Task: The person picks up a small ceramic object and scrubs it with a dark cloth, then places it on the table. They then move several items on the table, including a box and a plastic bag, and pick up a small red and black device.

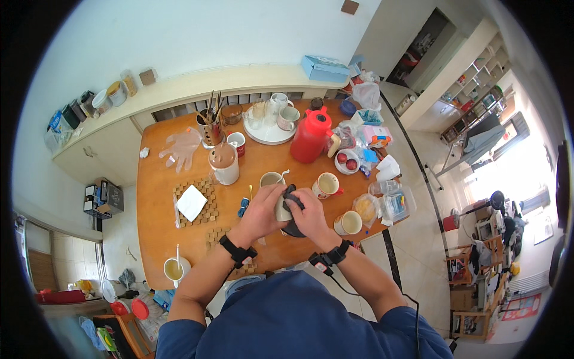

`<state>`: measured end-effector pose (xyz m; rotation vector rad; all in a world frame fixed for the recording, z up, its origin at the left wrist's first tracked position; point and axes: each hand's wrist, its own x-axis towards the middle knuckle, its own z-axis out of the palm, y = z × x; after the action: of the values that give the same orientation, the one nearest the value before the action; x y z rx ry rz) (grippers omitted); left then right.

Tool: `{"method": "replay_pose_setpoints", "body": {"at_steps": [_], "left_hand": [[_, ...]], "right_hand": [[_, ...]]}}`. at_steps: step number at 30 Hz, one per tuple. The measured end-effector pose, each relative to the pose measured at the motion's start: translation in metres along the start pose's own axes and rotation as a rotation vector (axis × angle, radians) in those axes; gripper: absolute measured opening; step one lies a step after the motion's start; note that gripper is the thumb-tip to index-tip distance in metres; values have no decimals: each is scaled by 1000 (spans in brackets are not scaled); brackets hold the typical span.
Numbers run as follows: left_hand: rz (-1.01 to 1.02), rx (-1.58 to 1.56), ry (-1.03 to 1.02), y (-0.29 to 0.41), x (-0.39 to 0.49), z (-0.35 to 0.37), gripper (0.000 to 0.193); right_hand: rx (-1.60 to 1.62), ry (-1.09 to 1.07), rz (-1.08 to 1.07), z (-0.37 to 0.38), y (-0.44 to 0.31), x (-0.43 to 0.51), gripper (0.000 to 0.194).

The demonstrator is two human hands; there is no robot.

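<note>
Near the table's front edge, my left hand [259, 210] grips a pale cup-like vessel [281, 213], mostly covered by my fingers. My right hand [310, 212] presses a dark grey cloth [292, 195] against the vessel's upper part. Below my right hand shows a dark rounded thing [294, 229], too hidden to name. Just beyond my hands stands a mug [271, 177] with a white spoon leaning in it. To the right are a patterned mug with a red handle [326, 186] and a cream cup [348, 223], both holding pale liquid.
The wooden table [157, 179] bears a red thermos jug [309, 139], a white pitcher [225, 166] with a brown lid, and a round white tray [269, 136] of cups. A mug [176, 269] with a spoon stands near the left front corner. Fruit fills a white bowl [344, 168].
</note>
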<state>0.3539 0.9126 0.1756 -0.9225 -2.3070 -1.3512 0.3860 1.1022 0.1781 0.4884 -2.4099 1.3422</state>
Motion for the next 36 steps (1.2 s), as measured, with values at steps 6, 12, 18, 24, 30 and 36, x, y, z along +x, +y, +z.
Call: {"method": "replay_pose_setpoints", "body": {"at_steps": [6, 12, 18, 24, 30, 36], "left_hand": [[29, 22, 4, 4, 2, -9, 85], [53, 35, 66, 8, 5, -12, 84], [-29, -59, -41, 16, -9, -10, 87], [-230, -451, 9, 9, -22, 1, 99], [-122, -161, 36, 4, -27, -1, 94], [125, -156, 103, 12, -25, -6, 93]], "right_hand": [[0, -46, 4, -2, -6, 3, 16], [-8, -43, -60, -6, -18, 0, 16], [201, 56, 241, -8, -4, 10, 15], [773, 23, 569, -5, 5, 1, 25], [322, -94, 253, -5, 3, -15, 28], [1123, 47, 589, -20, 0, -10, 25]]}}
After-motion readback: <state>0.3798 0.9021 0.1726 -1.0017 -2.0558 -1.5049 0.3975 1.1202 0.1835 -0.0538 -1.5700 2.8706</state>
